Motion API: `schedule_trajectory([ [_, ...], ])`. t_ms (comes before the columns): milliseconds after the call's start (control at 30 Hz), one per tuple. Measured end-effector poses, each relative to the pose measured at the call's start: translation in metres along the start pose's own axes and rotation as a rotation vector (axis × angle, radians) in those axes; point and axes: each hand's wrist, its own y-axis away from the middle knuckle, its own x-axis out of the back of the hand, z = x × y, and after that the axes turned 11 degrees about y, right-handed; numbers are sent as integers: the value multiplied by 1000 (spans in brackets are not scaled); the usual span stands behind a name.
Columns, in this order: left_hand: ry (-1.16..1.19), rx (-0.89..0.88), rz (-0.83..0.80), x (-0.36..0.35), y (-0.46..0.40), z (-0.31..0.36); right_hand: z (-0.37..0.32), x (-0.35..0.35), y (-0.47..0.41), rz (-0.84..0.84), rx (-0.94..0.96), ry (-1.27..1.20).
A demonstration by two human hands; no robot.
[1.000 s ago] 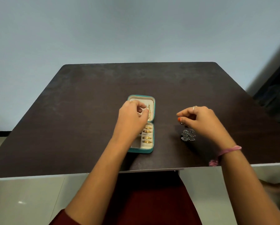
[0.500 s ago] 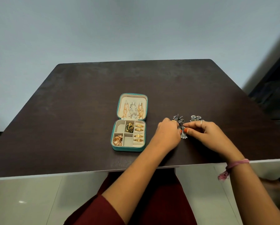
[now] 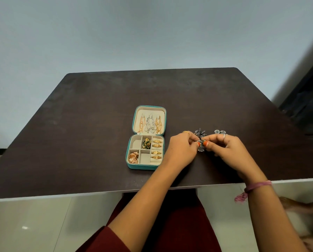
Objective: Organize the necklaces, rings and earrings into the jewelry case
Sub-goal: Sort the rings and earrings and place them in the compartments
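Pinching one silver earring (image 3: 200, 146) between them, left hand (image 3: 181, 151) and right hand (image 3: 228, 150) now meet right of the open jewelry case (image 3: 144, 166); left has quit the case, so necklaces (image 3: 150, 123) seem hung, earrings next.

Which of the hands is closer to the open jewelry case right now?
Left. The left hand is just right of the jewelry case; the right hand lies farther right, beyond it.

Lighting: soft, even, moderately bright; source not visible. Shadows: faint, under both hands on table (image 3: 90, 124). Glare: small white glints on glossy floor (image 3: 25, 227), lower left. Distortion: wide-angle; table edges splay, right wall edge bends. Focus: centre sharp; lower right corner smeared, blurred.
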Motion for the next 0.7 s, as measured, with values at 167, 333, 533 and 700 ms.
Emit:
schedule_trajectory([
  [167,138,-25,20,32,9,2,-17,-12,2,13,21,-204],
  [333,239,18,16,76,26,0,-38,-27,1,44,49,-364],
  [533,227,135,97,119,45,-10,-54,-49,-1,33,35,-437],
  [700,161,216,127,136,50,-22,-63,-63,-2,-9,37,-415],
])
